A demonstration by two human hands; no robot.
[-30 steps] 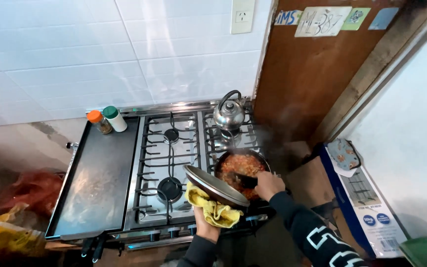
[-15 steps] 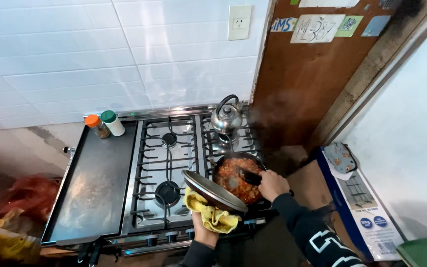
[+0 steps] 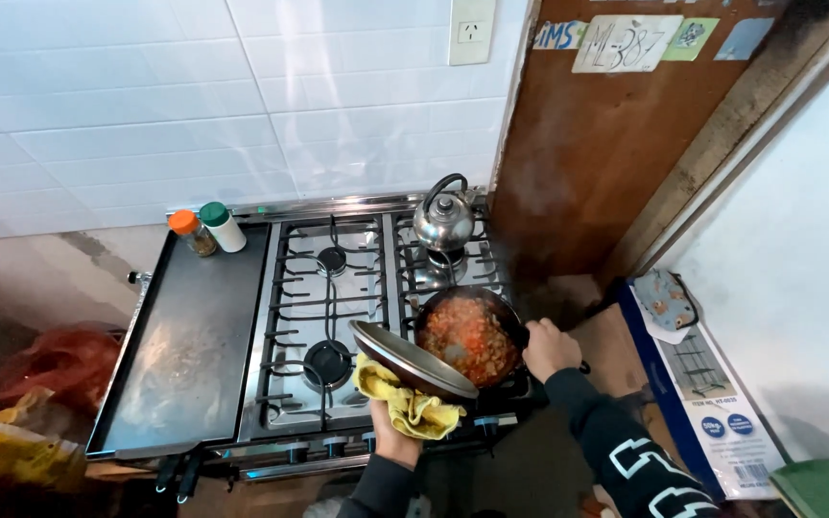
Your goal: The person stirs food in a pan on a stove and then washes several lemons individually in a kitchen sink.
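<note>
A dark pan (image 3: 506,312) full of orange-red chopped food (image 3: 469,338) sits on the front right burner of a gas stove (image 3: 333,317). My left hand (image 3: 393,439) holds a metal lid (image 3: 411,358) through a yellow cloth (image 3: 407,402), tilted at the pan's left rim. My right hand (image 3: 549,347) is closed on a dark utensil handle at the pan's right edge; the utensil's end is hidden. Steam rises from the food.
A steel kettle (image 3: 443,221) stands on the back right burner. Two spice jars (image 3: 208,228) stand at the back of a flat griddle (image 3: 184,336) on the left. A cardboard box (image 3: 698,379) lies right of the stove, bags (image 3: 21,412) lie left.
My right hand has moved from over the middle of the pan to its right edge. The lid stays tilted in my left hand. The view has shifted slightly.
</note>
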